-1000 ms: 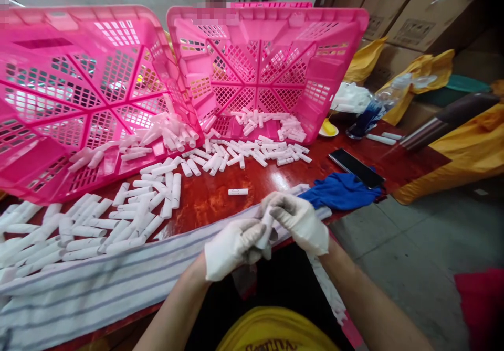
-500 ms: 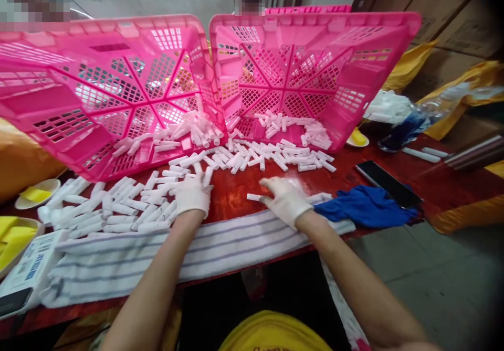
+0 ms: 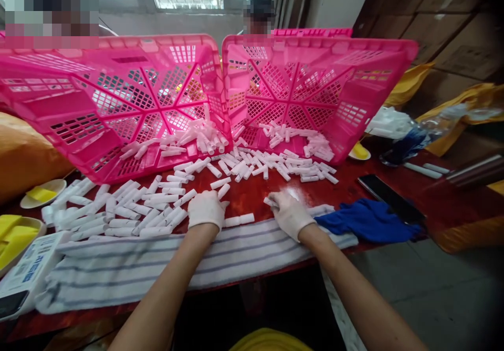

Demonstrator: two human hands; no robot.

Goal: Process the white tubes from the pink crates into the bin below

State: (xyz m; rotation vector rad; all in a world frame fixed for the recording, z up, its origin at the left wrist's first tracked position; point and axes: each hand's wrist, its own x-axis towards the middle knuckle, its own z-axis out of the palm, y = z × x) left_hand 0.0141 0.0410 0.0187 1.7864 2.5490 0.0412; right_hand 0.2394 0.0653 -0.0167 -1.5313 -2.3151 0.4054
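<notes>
Both my hands wear white gloves and rest on the red table [image 3: 252, 196]. My left hand [image 3: 205, 209] lies palm down at the right end of a spread of white tubes [image 3: 129, 209], fingers forward, with nothing clearly in it. One white tube [image 3: 240, 220] lies just to its right on the edge of the striped cloth [image 3: 129, 267]. My right hand [image 3: 289, 212] is curled, its fingertips pinching a small white tube [image 3: 270, 201] against the table.
Two pink baskets [image 3: 129, 104] [image 3: 315, 88] are tipped on their sides with white tubes spilling out. A blue cloth [image 3: 366, 220] and a phone [image 3: 389, 201] lie at the right. Yellow dishes [image 3: 39, 193] and a white box [image 3: 27, 267] sit at the left. A person is behind the baskets.
A second ago both hands held a tube together near my body. They parted and reached forward; the left went to the tube spread, the right to a lone tube, which it now pinches.
</notes>
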